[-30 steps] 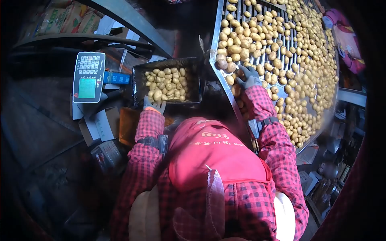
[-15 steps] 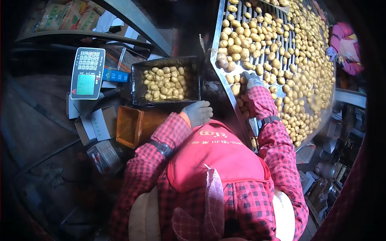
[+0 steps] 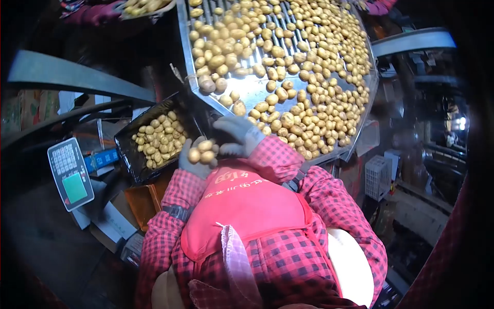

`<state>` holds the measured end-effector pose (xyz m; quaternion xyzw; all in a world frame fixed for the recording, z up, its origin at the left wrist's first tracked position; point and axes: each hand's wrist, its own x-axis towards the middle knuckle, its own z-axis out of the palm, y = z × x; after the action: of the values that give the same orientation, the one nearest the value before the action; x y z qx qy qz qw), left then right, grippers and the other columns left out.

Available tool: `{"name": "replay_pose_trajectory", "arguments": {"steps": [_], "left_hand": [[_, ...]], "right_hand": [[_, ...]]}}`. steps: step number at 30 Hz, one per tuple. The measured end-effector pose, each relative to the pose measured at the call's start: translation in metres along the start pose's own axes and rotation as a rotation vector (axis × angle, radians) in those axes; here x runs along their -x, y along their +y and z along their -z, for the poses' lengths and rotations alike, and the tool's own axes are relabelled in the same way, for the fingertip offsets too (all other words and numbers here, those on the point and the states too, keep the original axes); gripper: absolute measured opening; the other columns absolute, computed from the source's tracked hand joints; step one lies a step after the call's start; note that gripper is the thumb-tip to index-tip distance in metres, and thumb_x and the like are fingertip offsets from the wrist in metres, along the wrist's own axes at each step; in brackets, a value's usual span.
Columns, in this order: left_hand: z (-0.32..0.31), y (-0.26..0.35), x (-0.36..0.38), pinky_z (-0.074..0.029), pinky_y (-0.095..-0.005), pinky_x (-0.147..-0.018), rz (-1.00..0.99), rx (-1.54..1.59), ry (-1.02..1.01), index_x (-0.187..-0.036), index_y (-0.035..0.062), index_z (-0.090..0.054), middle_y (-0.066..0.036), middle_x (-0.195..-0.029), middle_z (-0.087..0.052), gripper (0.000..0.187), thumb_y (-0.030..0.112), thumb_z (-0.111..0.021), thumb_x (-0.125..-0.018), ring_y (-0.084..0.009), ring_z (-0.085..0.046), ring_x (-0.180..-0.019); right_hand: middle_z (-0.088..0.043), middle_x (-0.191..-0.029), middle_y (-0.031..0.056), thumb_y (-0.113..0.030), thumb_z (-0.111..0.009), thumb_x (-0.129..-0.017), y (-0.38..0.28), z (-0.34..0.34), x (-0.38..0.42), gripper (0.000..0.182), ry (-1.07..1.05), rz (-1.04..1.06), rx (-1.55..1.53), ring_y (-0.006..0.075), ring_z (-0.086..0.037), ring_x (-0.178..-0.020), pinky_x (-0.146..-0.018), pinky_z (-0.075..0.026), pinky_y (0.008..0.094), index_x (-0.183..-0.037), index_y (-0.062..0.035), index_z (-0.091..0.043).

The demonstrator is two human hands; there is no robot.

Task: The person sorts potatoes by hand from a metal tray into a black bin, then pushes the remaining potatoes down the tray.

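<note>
My gloved left hand [image 3: 194,159] holds several small potatoes [image 3: 204,151] in its palm, in front of the red apron. Close to its right, my gloved right hand [image 3: 235,135] has its thumb and fingers apart, with nothing seen between them. A black-lined crate [image 3: 191,109] of potatoes stands just behind my left hand. Beyond my right hand lies the metal sorting table [image 3: 224,107], with many potatoes [image 3: 287,120] spread over its bars and its flat near end.
A scale display [image 3: 71,174] with a keypad is at the left. An orange crate [image 3: 142,205] and cardboard boxes [image 3: 114,220] lie near it. Metal beams [image 3: 77,74] cross the upper left. Other people's pink sleeves [image 3: 95,14] show at the top edge.
The view has turned to the right. My right hand has come off the table toward my left hand, which was without visible potatoes and now holds several.
</note>
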<state>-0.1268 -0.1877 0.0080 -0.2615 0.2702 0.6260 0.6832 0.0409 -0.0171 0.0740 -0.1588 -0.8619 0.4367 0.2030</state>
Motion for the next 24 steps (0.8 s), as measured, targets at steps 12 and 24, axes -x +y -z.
{"name": "replay_pose_trajectory", "arguments": {"steps": [12, 24], "left_hand": [[0.146, 0.11, -0.035, -0.03, -0.0509, -0.113, 0.537, 1.496, 0.164, -0.12, 0.0166, -0.059, -0.001, -0.126, -0.06, 0.028, 0.029, -0.05, -0.096, -0.0284, -0.05, -0.127], [-0.044, 0.022, -0.023, -0.052, -0.0545, -0.092, 0.06, -0.242, 0.122, -0.128, 0.0079, -0.055, -0.016, -0.122, -0.062, 0.048, 0.045, -0.057, -0.098, -0.0344, -0.062, -0.109]], "right_hand": [[-0.058, -0.127, 0.0114, -0.011, -0.074, -0.072, 0.128, 0.061, 0.099, 0.056, -0.156, -0.865, 0.756, 0.0345, -0.058, -0.117, -0.098, -0.049, 0.0423, -0.125, -0.0225, -0.058], [-0.067, -0.113, 0.0162, -0.024, -0.073, -0.084, 0.025, -0.014, 0.01, 0.05, 0.065, -0.154, 0.026, 0.0342, -0.063, -0.111, -0.096, -0.049, 0.0442, -0.128, -0.0063, -0.059]]}}
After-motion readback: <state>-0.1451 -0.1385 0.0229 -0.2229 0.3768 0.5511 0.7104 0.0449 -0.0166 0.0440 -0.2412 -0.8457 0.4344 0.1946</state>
